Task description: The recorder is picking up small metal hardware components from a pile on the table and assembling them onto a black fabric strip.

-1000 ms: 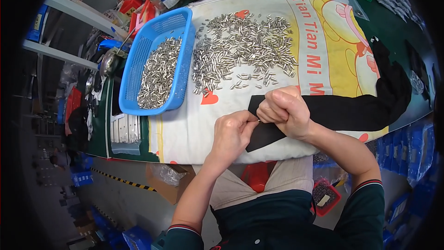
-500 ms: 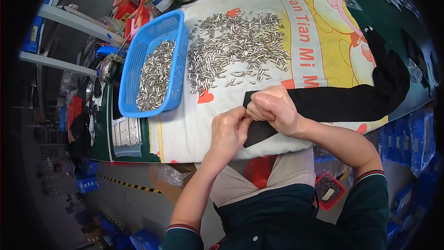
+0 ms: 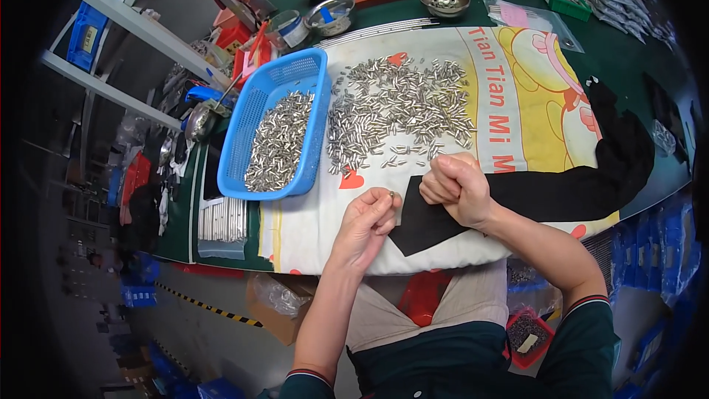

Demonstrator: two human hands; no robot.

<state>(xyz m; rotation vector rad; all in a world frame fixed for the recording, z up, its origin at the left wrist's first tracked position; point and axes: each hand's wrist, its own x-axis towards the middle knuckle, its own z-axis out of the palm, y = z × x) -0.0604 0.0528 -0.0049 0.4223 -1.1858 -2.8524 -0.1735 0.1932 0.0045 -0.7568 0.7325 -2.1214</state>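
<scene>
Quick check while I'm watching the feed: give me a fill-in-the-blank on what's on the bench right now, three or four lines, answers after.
1. The left hand pinches one small ____ part at its fingertips.
2. The basket holding loose metal pieces is coloured ____.
3. The right hand is closed into a ____ above the black cloth.
4. The pile of metal pieces on the printed sheet lies to the ____ of the basket.

Answers: metal; blue; fist; right

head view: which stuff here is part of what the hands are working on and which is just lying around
In hand:
left hand pinching a small metal piece
right hand, closed, on the black cloth
loose pile of metal pieces
blue basket part filled with them

Lying about:
steel bowls
clear plastic bag
green tray
cardboard box
</scene>
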